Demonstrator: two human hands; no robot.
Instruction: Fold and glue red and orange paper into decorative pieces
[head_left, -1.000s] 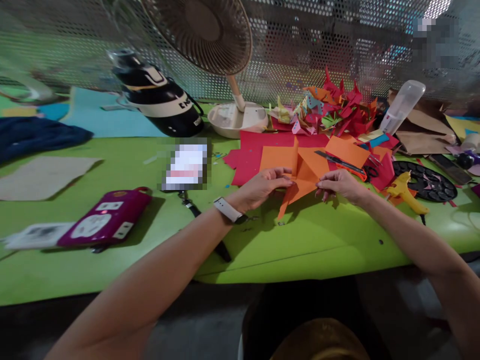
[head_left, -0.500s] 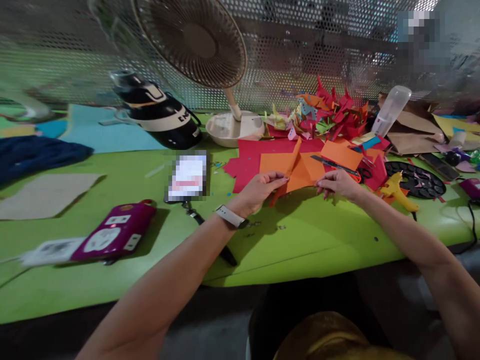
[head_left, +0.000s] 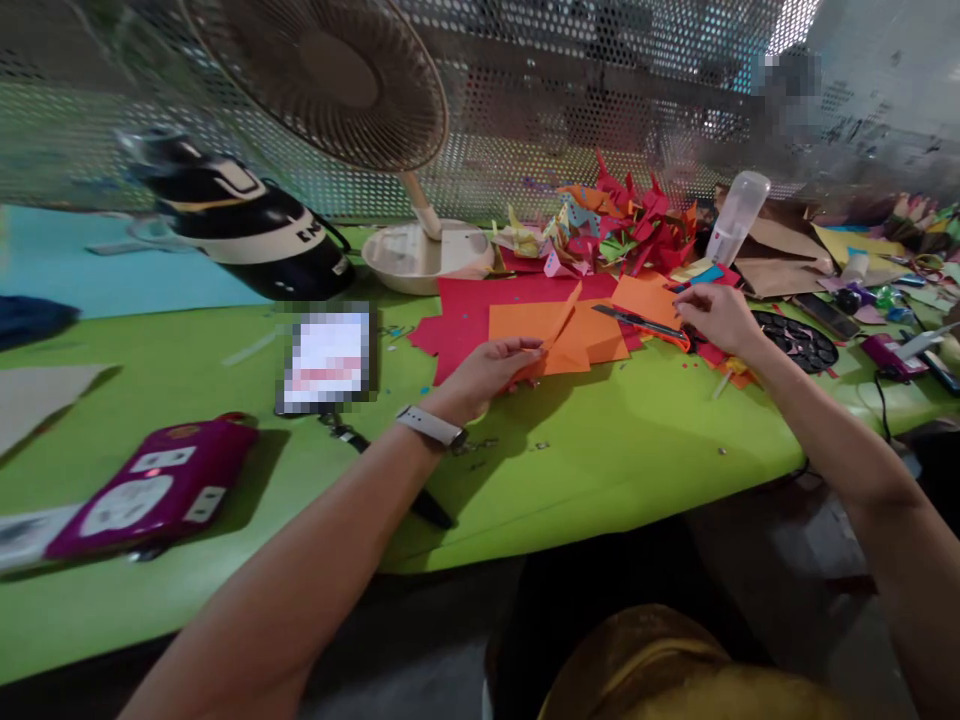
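Note:
My left hand [head_left: 499,372] pinches a folded piece of orange paper [head_left: 561,325] between thumb and fingers. Its narrow flap slants up to the right. Beneath it lie flat orange sheets [head_left: 510,318] on a red sheet [head_left: 459,300]. My right hand [head_left: 716,318] is away from the folded paper, fingers curled together beside another orange sheet [head_left: 645,296]; whatever they may hold cannot be made out. A craft knife [head_left: 637,322] with orange-handled scissors [head_left: 675,338] lies just left of it. The yellow glue gun [head_left: 736,368] is mostly hidden behind my right wrist.
Behind the sheets is a pile of folded paper shapes [head_left: 637,225]. A fan [head_left: 345,75], a black bottle [head_left: 262,235] and a clear bottle [head_left: 739,215] stand at the back. A phone [head_left: 326,355], a purple power strip [head_left: 161,480] and a black round tray [head_left: 795,340] rest on the green table.
My right hand has left the folded orange paper and moved right and up. My left hand keeps hold of it. The view has shifted to the right.

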